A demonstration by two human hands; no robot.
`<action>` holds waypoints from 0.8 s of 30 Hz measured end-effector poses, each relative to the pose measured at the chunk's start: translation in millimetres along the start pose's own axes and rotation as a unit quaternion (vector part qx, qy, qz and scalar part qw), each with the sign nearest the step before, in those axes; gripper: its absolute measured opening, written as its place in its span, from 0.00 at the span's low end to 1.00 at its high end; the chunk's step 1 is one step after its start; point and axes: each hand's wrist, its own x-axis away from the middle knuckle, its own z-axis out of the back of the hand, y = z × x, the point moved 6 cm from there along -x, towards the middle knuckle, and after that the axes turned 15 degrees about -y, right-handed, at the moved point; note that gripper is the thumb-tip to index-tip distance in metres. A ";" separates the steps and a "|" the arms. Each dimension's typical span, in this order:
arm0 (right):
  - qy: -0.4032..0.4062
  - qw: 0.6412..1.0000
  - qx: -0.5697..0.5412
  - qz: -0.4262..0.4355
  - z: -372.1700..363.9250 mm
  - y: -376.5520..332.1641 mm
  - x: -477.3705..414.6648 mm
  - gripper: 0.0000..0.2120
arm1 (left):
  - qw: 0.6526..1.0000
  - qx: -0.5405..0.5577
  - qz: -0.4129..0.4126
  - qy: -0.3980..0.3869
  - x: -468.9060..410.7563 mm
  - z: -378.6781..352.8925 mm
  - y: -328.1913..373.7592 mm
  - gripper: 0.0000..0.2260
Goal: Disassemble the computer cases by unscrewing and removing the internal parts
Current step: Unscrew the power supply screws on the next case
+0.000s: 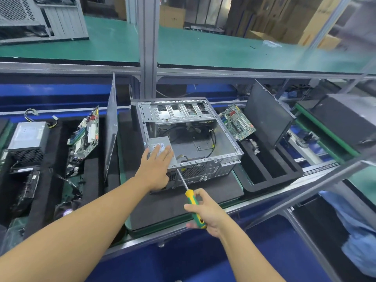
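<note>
The right hand (205, 212) has its grip clamped round the yellow-and-green handle of a screwdriver (192, 202); the thin shaft slants up and left, and its tip meets the top rear edge of the case (225, 137), just beside the left wrist. The left hand (157, 163) has its grip apart, with the fingers straight and laid flat on top of the PSU (161, 141); the PSU sits in the near left corner of the case.

The case lies on its side, open upward, on a dark mat (213, 202) on the desk (121, 171). Besides the PSU it holds a drive cage (179, 113) along the far wall and black cables (212, 139) over a bare metal floor.

Just right of the case is a black foam tray (270, 176) with long slots; a green board (238, 123) leans in its far left end, and a dark panel (266, 117) stands tilted beside the board.

Left of the case a second tray (91, 176) holds a grey panel (110, 127) upright on its edge, nearest the case; then a left board (85, 137) standing tilted; then a left PSU (28, 137) with its wires. Its near slots hold dark parts and cables too dim to tell apart.

A green shelf (101, 47) above carries a far case (40, 19).
</note>
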 end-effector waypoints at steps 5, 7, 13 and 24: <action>-0.033 0.998 0.005 -0.054 -10.1 -4.4 -5.0 0.12 | 1.000 0.003 0.000 -0.005 -1.1 0.7 -0.8 0.39; -0.079 0.992 -0.041 -0.086 -11.2 -5.8 -3.7 0.14 | 1.000 0.003 -0.001 -0.006 -1.9 0.0 -1.7 0.39; -0.118 0.991 -0.032 -0.046 -9.7 -5.3 1.7 0.08 | 1.000 0.008 -0.005 -0.009 -4.6 -2.6 -3.1 0.40; -0.077 0.992 -0.087 -0.056 -16.6 -4.2 3.0 0.13 | 1.000 0.003 -0.008 -0.010 -4.8 -3.8 -4.1 0.40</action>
